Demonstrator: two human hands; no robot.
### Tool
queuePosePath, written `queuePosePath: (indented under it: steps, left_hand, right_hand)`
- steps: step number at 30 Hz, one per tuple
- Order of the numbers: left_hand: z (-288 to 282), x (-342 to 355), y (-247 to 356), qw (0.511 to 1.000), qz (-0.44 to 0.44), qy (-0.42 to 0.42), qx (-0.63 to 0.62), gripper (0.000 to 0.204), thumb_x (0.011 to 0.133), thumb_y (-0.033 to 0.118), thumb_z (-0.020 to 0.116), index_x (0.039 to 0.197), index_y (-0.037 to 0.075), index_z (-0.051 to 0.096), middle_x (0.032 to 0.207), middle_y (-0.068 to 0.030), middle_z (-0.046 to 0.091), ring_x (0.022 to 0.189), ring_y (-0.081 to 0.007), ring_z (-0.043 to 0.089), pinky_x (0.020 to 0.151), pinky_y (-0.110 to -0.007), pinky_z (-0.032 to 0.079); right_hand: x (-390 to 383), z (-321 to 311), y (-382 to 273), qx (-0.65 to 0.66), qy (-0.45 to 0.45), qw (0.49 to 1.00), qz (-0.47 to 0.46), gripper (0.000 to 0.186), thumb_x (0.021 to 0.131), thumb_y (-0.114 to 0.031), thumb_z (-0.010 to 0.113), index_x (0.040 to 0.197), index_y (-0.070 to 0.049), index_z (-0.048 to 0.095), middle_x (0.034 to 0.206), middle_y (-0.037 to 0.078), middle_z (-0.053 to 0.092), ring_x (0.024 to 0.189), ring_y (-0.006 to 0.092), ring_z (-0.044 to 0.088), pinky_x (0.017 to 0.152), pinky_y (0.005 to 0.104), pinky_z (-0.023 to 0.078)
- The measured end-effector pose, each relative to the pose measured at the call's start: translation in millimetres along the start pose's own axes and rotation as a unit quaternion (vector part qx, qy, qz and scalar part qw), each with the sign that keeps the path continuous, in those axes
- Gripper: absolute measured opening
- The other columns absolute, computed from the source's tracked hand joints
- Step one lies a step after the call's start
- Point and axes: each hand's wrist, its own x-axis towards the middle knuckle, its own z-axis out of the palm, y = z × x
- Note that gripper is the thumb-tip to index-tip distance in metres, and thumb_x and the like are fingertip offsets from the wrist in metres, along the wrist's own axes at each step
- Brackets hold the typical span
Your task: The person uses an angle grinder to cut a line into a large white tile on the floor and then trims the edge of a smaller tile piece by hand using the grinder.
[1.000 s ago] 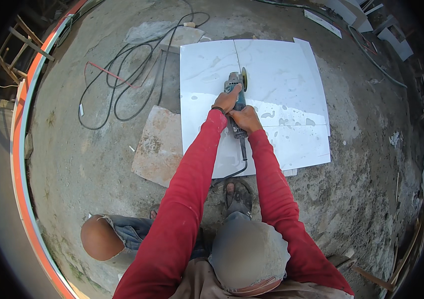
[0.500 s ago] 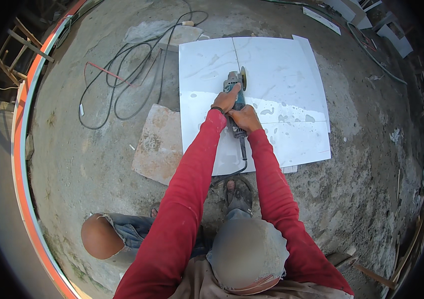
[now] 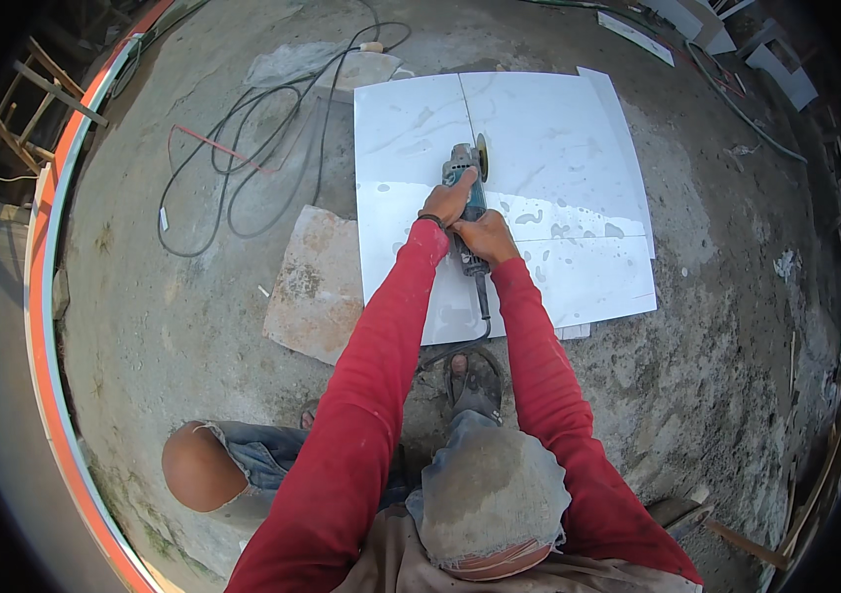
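Both hands grip a teal and black angle grinder (image 3: pixel 474 210) above a large white tile (image 3: pixel 569 148). My left hand (image 3: pixel 447 201) wraps round its front body, just behind the metal gear head. Farther back, my right hand (image 3: pixel 488 237) is closed round the body near the handle end. The grinder's thin disc (image 3: pixel 483 156) stands on edge at the right of the head, beside a dark line across the tile; whether it touches the surface I cannot tell. A power cord (image 3: pixel 486 314) runs from the handle back toward my foot. Wet patches and thin lines mark the tile.
A rough stone slab (image 3: pixel 317 287) lies against the tile's left side. Loops of black cable (image 3: pixel 233 163) spread over the concrete ground at the far left. A green hose (image 3: pixel 737 109) and white offcuts (image 3: pixel 638 40) lie at the far right. My sandalled foot (image 3: pixel 475 381) is close to the tile's near edge.
Almost nothing differs. The whole view has shifted very slightly; both hands keep their hold on the grinder in about the same place.
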Motion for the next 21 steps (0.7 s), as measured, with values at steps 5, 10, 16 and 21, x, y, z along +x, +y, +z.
queuePosePath:
  steps: [5, 10, 16, 21]
  left_hand:
    - [1.8, -2.1, -0.1, 1.000, -0.006, 0.009, 0.015, 0.107, 0.082, 0.085, 0.049, 0.121, -0.012, 0.068, 0.125, -0.0313, 0.066, 0.119, -0.0393, 0.062, 0.106, -0.041, 0.042]
    - [3.8, -3.0, -1.7, 1.000, -0.006, 0.013, 0.020, 0.109, 0.083, 0.085, 0.048, 0.122, -0.015, 0.066, 0.125, -0.0329, 0.066, 0.120, -0.0397, 0.062, 0.106, -0.041, 0.042]
    - [6.5, -5.2, -5.5, 1.000, -0.008, 0.016, 0.016, 0.106, 0.084, 0.084, 0.049, 0.120, -0.014, 0.067, 0.122, -0.0310, 0.067, 0.117, -0.0382, 0.063, 0.105, -0.040, 0.042]
    - [7.3, -6.6, -8.1, 1.000, 0.001, 0.011, 0.005, 0.101, 0.084, 0.083, 0.051, 0.113, -0.011, 0.070, 0.115, -0.0273, 0.069, 0.111, -0.0361, 0.063, 0.102, -0.040, 0.043]
  right_hand:
    - [0.7, 0.9, 5.0, 0.011, -0.013, 1.000, 0.009, 0.062, 0.074, -0.042, 0.082, 0.097, 0.015, 0.071, 0.097, 0.028, 0.074, 0.092, 0.0361, 0.075, 0.080, 0.0437, 0.057]
    - [-0.6, 1.9, 7.8, 0.006, -0.008, 1.000, 0.002, 0.062, 0.073, -0.042, 0.082, 0.095, 0.015, 0.071, 0.096, 0.028, 0.074, 0.091, 0.0365, 0.075, 0.080, 0.0438, 0.057]
    - [-5.9, 1.0, 7.5, 0.000, -0.006, 1.000, 0.005, 0.062, 0.073, -0.042, 0.082, 0.094, 0.015, 0.071, 0.095, 0.028, 0.074, 0.091, 0.0369, 0.075, 0.079, 0.0442, 0.057]
    - [-8.8, 1.2, 8.0, -0.008, -0.008, 1.000, 0.007, 0.061, 0.073, -0.042, 0.082, 0.092, 0.014, 0.071, 0.093, 0.028, 0.074, 0.089, 0.0370, 0.075, 0.079, 0.0445, 0.056]
